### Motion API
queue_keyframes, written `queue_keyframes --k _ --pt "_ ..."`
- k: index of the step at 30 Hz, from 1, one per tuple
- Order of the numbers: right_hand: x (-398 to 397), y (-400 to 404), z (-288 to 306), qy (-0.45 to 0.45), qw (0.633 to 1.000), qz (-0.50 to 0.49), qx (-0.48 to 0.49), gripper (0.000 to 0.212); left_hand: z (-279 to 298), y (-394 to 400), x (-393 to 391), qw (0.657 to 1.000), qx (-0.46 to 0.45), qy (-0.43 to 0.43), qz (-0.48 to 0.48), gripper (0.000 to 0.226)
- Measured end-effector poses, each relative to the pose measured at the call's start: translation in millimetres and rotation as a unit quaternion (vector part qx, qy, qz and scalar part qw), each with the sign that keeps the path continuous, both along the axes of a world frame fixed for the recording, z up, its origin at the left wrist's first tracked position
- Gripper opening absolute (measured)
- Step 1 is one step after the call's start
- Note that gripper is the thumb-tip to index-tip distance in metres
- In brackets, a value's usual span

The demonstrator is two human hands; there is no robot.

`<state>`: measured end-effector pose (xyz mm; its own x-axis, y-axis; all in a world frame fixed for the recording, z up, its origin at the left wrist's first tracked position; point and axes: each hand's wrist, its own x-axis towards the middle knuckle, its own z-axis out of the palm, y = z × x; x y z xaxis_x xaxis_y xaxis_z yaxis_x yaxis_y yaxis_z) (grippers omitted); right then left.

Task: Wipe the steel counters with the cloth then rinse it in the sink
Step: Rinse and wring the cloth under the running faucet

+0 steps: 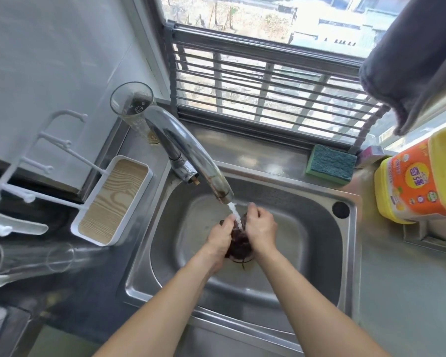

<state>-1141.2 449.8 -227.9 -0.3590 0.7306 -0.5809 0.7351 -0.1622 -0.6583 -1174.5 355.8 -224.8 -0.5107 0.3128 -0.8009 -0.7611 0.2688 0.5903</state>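
Left hand (220, 234) and right hand (260, 226) both grip the dark bunched cloth (238, 243), fingers curled closed around it. Hold it under the chrome faucet (191, 155) stream, above the steel sink (319, 253) drain. Knead and turn it for a thorough rinse.

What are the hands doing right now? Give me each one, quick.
Left hand: closed, gripping the dark cloth under the running faucet.
Right hand: closed, gripping the same cloth over the sink.
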Motion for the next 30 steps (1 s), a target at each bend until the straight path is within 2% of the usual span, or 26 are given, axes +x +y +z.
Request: queue_keyframes --k 1,3,5,6,8,10,13,16,18,19,21,22,24,25,27,30 --pt "0 3 -1 -0.018 0.999 -0.031 -0.027 0.036 -1 -2 -2 0.999 0.019 0.025 -0.022 0.022" --pt "3 6 -6 0.009 0.986 -0.108 -0.128 0.041 -3 -6 -4 0.997 0.057 0.046 -0.035 0.016" --pt "10 4 -7 0.066 0.952 -0.172 -0.245 0.035 -3 -10 -9 0.997 0.065 0.028 0.017 0.03" --pt "13 0 -3 0.084 0.94 -0.185 -0.275 0.033 -4 -11 -11 0.997 0.068 0.019 0.042 0.033" --pt "18 -7 4 0.094 0.94 -0.135 -0.298 0.036 -3 -12 -13 0.996 0.062 0.01 0.057 0.034" --pt "20 -13 4 0.105 0.955 -0.069 -0.268 0.031 -2 -13 -12 0.997 0.062 0.004 0.043 0.043" --pt "23 -19 -2 0.082 0.988 0.0 -0.134 0.02 -1 -14 -9 0.998 0.059 -0.024 0.016 0.037" --pt "25 -15 -2 0.053 0.995 -0.071 -0.042 0.011 5 -24 -12 0.998 0.002 -0.057 -0.042 0.037" --pt "27 -14 7 0.06 0.992 -0.109 0.003 0.009 2 -30 -15 0.997 -0.016 -0.07 -0.01 0.039" --pt "29 -16 12 0.07 0.992 -0.092 0.048 0.01 -1 -30 -17 0.998 -0.026 -0.06 0.024 0.039" --pt "32 -29 18 0.111 0.984 -0.011 0.137 0.013 -2 -22 -20 0.996 -0.045 -0.034 0.065 0.037" --pt "33 -42 20 0.14 0.977 0.04 0.152 0.014 0 -16 -21 0.996 -0.042 -0.033 0.077 0.036" --pt "34 -65 23 0.178 0.966 0.106 0.157 0.019 3 -6 -20 0.992 -0.016 -0.066 0.104 0.041" --pt "31 -68 22 0.177 0.964 0.101 0.168 0.022 4 -3 -18 0.992 -0.013 -0.073 0.102 0.046" --pt "19 -58 13 0.111 0.979 0.041 0.166 0.025 3 -1 -9 0.996 -0.023 -0.061 0.069 0.046" --pt "0 -25 7 -0.018 0.998 -0.041 0.04 0.028 8 1 0 0.999 -0.038 -0.012 0.019 0.03"
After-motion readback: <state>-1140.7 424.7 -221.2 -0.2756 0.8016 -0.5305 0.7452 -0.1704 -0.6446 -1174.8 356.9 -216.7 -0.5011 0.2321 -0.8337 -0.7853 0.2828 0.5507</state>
